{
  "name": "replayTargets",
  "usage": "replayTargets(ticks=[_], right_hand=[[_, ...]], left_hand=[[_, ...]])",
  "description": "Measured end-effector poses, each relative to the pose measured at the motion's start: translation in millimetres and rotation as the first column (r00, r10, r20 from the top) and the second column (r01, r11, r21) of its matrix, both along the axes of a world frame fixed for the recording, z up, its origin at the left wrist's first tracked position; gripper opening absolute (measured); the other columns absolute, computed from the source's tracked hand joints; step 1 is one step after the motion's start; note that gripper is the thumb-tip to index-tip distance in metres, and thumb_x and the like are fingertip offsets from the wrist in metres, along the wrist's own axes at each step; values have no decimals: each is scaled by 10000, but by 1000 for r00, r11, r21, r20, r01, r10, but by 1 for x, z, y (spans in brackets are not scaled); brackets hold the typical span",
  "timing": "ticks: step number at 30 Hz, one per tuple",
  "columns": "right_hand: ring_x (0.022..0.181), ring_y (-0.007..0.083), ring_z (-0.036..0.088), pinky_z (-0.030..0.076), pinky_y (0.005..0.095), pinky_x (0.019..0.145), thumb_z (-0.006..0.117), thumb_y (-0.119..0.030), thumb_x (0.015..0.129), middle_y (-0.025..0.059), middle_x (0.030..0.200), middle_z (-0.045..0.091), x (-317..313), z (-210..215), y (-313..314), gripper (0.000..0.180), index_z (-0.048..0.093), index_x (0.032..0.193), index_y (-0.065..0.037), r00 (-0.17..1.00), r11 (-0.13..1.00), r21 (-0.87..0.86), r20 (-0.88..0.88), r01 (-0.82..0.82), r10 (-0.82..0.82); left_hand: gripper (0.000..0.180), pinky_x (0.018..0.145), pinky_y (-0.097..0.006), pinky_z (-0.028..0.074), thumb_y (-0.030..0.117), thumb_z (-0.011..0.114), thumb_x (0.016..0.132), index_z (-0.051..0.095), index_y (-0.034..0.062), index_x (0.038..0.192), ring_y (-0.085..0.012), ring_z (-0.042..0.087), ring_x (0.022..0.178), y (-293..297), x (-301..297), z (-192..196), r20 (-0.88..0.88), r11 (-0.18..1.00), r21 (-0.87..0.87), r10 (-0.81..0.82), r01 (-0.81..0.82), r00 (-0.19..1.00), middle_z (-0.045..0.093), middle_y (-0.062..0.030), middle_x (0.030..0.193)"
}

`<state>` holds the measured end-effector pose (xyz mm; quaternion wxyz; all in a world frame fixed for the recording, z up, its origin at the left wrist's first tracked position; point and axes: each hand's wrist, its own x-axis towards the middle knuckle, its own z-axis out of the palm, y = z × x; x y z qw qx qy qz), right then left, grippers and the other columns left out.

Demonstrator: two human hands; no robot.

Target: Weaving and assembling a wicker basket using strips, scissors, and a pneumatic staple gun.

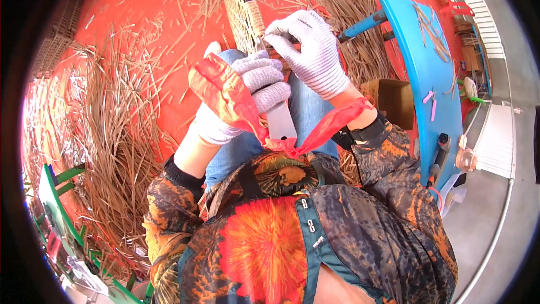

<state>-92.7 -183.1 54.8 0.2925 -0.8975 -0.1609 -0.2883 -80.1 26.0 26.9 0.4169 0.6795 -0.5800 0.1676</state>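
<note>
My left hand [247, 93], in a pale knitted glove, is wrapped round a flat metal tool [281, 123] with a small hole at its near end. A red cloth strip [225, 87] lies over that hand and trails in a loop across to my right wrist. The tool's narrow far end meets the edge of a long woven wicker piece [241, 5] with dark bands. My right hand [312, 50], gloved too, is closed in a pinch beside that edge; what its fingertips hold is hidden. Both hands are above my jeans-clad legs.
Brown flat straw strips [112, 152] heap on the red floor at left; another bundle [360, 34] lies far right. A blue table [422, 62] at right carries pink-handled scissors [432, 103] and loose strips. Beside it is a cardboard box [388, 98]. A green table [62, 214] stands lower left.
</note>
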Motion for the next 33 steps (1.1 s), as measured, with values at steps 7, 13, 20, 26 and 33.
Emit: replayTargets(ticks=[7, 13, 20, 26, 33], right_hand=[[864, 269, 643, 509, 383, 800, 720, -154, 840, 70, 879, 676, -3, 0, 0, 97, 720, 892, -73, 997, 1000, -19, -77, 16, -17], [853, 270, 666, 542, 375, 764, 698, -189, 861, 79, 895, 682, 1, -13, -10, 122, 729, 919, -87, 1000, 978, -209, 15, -14, 18], [650, 184, 641, 521, 326, 604, 652, -253, 901, 70, 752, 709, 30, 13, -22, 230, 764, 866, -56, 878, 989, 5, -459, -146, 131], [679, 194, 650, 518, 371, 658, 701, -345, 845, 92, 757, 719, 43, 37, -20, 286, 791, 911, -81, 538, 996, 8, -841, -93, 57], [745, 133, 677, 540, 317, 709, 703, -283, 898, 67, 815, 737, 46, 24, -22, 253, 768, 1016, -68, 649, 965, -5, -741, -261, 172]], left_hand=[[285, 961, -483, 414, 226, 707, 770, 727, 228, 1054, -236, 653, 1136, -6, 4, -2, -76, 992, -111, 48, -57, 996, 689, -17, 1167], [188, 861, -342, 555, -25, 658, 834, 705, 15, 1012, -253, 679, 1037, -11, 8, 3, -270, 938, -343, -55, -43, 961, 686, -140, 1107], [276, 959, -324, 516, 6, 689, 864, 627, 15, 1133, -232, 662, 1090, -15, 19, 5, -680, 887, -431, -197, -167, 707, 689, -131, 1135], [295, 934, -340, 527, 8, 721, 849, 610, 19, 1122, -249, 675, 1065, -15, 15, -7, -522, 932, -331, -52, -146, 852, 689, -147, 1129], [218, 901, -412, 556, -6, 710, 844, 595, 4, 1029, -311, 687, 1051, -3, 16, -8, -476, 919, -362, -40, -154, 878, 678, -171, 1080]])
